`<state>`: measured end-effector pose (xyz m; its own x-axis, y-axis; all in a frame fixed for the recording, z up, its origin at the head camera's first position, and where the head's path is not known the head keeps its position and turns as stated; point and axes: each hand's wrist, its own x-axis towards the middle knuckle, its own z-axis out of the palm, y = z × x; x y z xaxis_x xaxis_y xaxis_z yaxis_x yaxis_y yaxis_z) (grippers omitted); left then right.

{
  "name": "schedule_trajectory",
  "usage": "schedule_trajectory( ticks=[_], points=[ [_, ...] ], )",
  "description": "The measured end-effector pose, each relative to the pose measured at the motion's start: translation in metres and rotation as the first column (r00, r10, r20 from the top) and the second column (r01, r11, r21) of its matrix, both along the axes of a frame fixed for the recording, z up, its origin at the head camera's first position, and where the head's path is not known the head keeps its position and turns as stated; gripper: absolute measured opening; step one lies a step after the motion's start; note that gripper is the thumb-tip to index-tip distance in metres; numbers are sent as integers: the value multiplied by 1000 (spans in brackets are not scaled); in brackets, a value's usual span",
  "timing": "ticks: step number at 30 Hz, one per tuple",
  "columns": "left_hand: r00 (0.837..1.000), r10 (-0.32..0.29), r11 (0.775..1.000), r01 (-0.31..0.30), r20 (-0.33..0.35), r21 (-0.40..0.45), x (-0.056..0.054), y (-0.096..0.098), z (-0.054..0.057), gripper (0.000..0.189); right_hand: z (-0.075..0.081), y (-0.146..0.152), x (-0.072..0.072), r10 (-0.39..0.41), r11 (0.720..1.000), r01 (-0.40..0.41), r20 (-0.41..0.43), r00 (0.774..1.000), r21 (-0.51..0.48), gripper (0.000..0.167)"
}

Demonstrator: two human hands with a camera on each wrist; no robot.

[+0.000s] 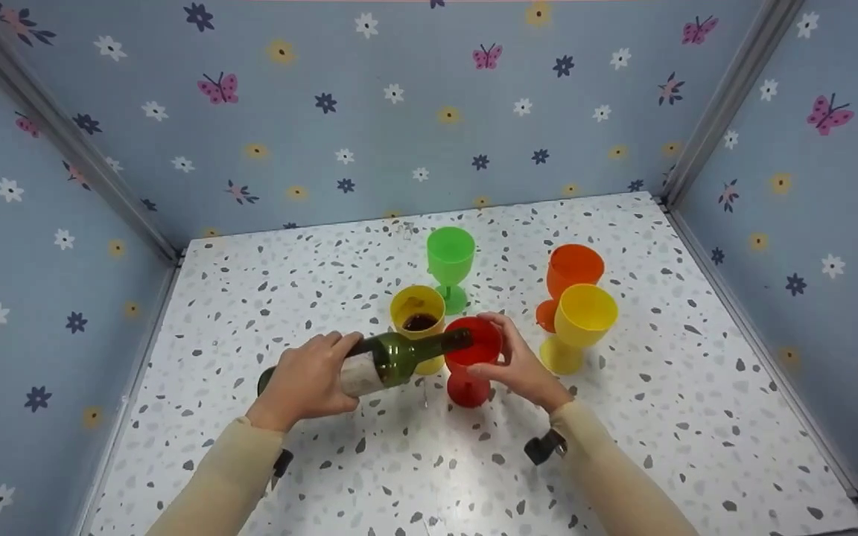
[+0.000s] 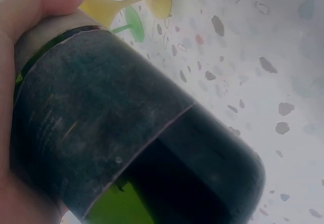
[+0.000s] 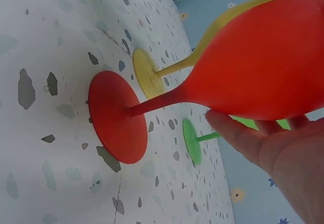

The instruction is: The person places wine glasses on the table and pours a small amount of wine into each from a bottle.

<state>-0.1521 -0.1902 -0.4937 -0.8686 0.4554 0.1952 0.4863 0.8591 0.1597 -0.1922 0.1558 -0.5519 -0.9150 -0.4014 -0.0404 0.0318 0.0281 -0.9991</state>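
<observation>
My left hand [image 1: 315, 378] grips a green wine bottle [image 1: 397, 359] around its labelled body, tilted nearly level with the neck pointing right. The bottle's mouth lies over the rim of a red goblet [image 1: 468, 388]. Fingers and thumb of my right hand [image 1: 516, 362] curl around the bowl of that goblet, whose foot [image 3: 117, 116] is on the table. Just left of it stands a yellow goblet [image 1: 417, 301] with dark liquid inside, partly covered by the bottle. In the left wrist view the bottle's label [image 2: 86, 107] and base fill much of the picture.
Behind the yellow goblet stands a green goblet [image 1: 450, 257]. To the right are an orange goblet [image 1: 575, 269] and a second yellow goblet [image 1: 585, 318], close together. Floral panels [image 1: 399, 112] wall in the speckled white table [image 1: 265, 290] at the back and sides.
</observation>
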Motion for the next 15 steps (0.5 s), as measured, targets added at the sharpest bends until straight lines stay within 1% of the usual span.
schedule_trajectory(
  ticks=[3,9,15],
  points=[
    [1000,-11,1000,11,-5,-16,-1,1,3,87,-1,1,0,8,1000,-8,0,1000,-10,84],
    [999,-35,999,35,-10,-33,-6,4,8,87,1,2,0,-8,1000,8,-2,1000,1,89],
    [999,-34,998,34,2,-47,-7,5,13,85,2,1,0,1,1000,-1,1,1000,-7,84]
  ],
)
